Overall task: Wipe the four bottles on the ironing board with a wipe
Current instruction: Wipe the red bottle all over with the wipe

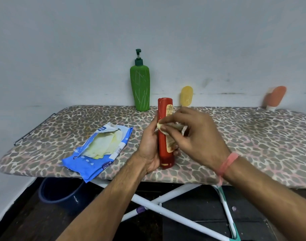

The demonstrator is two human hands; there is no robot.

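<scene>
The ironing board (253, 136), covered in leopard-print fabric, lies directly under both hands and extends well past them on either side, its far edge against a pale blue-grey wall (79, 49). White crossed legs (174, 213) stand below the forearms on a dark floor; a dark blue bucket (61, 193) sits on the floor down to the left of the left forearm.

The green pump bottle (140, 87) stands upright beyond the hands, against the wall, its body marked with pale scratches. The red bottle (164, 129) stands upright between the hands with a cream printed label facing right. The left hand (148, 146) grips its lower body, fingers curled round it. The right hand (192, 133) pinches a crumpled whitish wipe (167, 126) and presses it against the bottle's upper part.

An opened blue wipe packet (100, 150), pale sheets exposed, lies flat on the board just left of the left hand. A yellow bottle (187, 96) stands beyond the right hand by the wall. An orange bottle (275, 98) with a white cap sits far right of the right hand, leaning, blurred.
</scene>
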